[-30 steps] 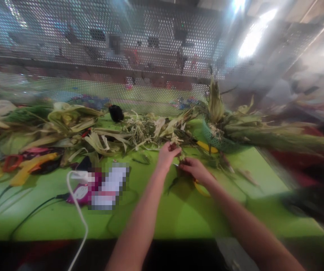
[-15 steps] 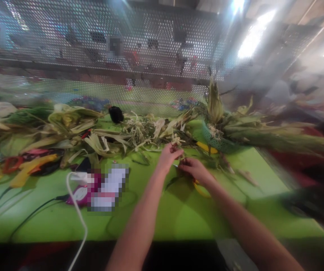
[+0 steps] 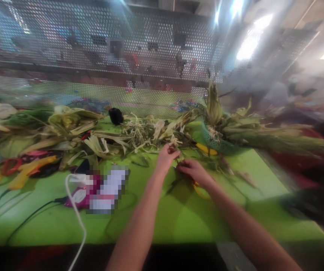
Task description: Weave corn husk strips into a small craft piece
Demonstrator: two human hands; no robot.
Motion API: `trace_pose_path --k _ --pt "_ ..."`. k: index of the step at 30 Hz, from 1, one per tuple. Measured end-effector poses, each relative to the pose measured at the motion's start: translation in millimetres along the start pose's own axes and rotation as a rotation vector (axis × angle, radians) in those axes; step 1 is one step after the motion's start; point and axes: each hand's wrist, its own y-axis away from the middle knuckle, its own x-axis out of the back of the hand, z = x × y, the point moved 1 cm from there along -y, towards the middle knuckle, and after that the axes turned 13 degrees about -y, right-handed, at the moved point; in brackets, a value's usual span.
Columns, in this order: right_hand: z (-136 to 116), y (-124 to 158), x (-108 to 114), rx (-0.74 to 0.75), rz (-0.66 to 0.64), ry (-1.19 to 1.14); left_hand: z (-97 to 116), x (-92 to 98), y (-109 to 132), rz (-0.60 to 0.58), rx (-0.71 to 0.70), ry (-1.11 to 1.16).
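Observation:
My left hand (image 3: 166, 158) is closed in a pinch around a thin dried plant stem (image 3: 179, 157) with pale, frayed bits at its upper end. Close beside it, on the right and slightly lower, my right hand (image 3: 193, 171) has its fingers curled by the stem's lower end. A small silvery tip pokes out at those fingertips, and the yellow handle loop of scissors (image 3: 201, 190) shows beneath the palm and wrist. The scissors seem to be held in this hand, though the fingers cover their middle. Both hands are just above the green tabletop (image 3: 176, 218).
Dried corn husks (image 3: 102, 143) line the table's back, before a perforated metal screen (image 3: 162, 75). A green basket (image 3: 221, 143) with husks stands at back right, near a yellow-handled tool (image 3: 206, 148). At left lie a yellow glue gun (image 3: 32, 169), a purple power strip (image 3: 84, 194) and cords.
Almost nothing differs. Both hands keep their place around the stem, with only a slight shift; the whole view has moved a little.

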Motion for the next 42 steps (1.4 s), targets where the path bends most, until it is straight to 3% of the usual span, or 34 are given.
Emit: trace_pose_path --k 13,20,23,29,32,42 --pt "-8 0 3 0.112 0.119 0.082 -1 3.6 -3 0.009 -0.003 0.016" --pt "-36 11 19 0.28 0.292 0.123 2 20.6 -10 0.154 0.041 0.052" --pt "-53 23 19 0.31 0.269 0.196 4 23.5 -9 0.158 0.067 0.033" --pt "-67 39 23 0.348 0.084 0.618 7 20.3 -5 0.101 0.122 0.132" --pt "-55 48 34 0.357 0.086 0.724 4 20.7 -7 0.106 0.124 0.164" --pt "30 116 78 0.34 0.417 0.669 0 27.9 -14 0.184 0.052 0.189"
